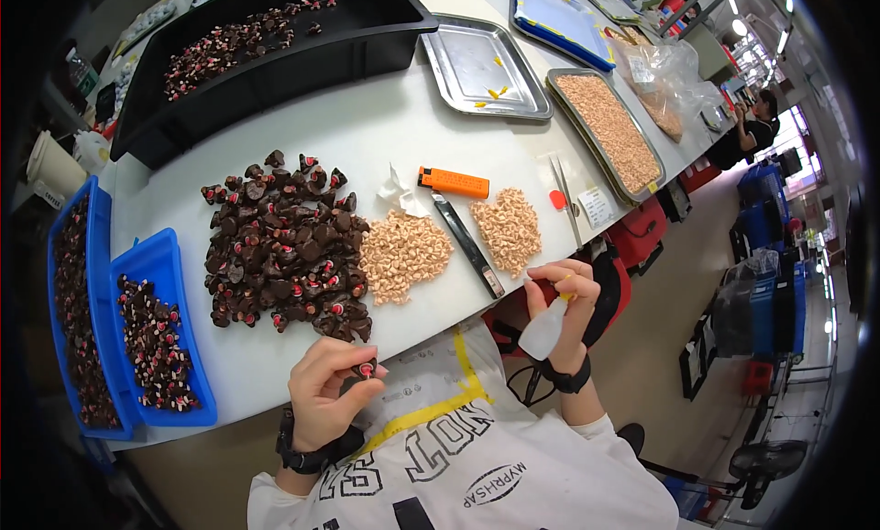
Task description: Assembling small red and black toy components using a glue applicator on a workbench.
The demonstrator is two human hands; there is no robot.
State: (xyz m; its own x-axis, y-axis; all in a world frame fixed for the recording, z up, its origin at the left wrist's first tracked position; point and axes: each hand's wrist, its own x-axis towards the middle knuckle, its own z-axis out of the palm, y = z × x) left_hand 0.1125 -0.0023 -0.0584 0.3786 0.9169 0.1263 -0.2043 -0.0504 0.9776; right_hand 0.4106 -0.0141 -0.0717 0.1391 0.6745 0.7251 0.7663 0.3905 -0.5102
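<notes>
My left hand [332, 394] is closed in a pinch on a small dark brown figure piece [365, 369] with a red and white spot, held just off the table's near edge. In my right hand [576, 314] is a small translucent squeeze bottle [544, 330] with a yellow tip, lying across the palm. Thumb and index tips of that hand come close together; whether a tiny part sits between them I cannot tell. A heap of like brown pieces [280, 241] lies beyond my left hand. Two piles of tiny beige parts, one mid-table [403, 255], one farther right [510, 232], lie nearby.
Between the beige piles lie a black cutter knife [466, 244], an orange block [454, 182] and crumpled tissue [400, 193]. Tweezers [564, 200] lie at right. Blue bins [203, 388], a black bin [275, 90], a metal tray [458, 49] and a beige-filled tray [561, 104] surround them.
</notes>
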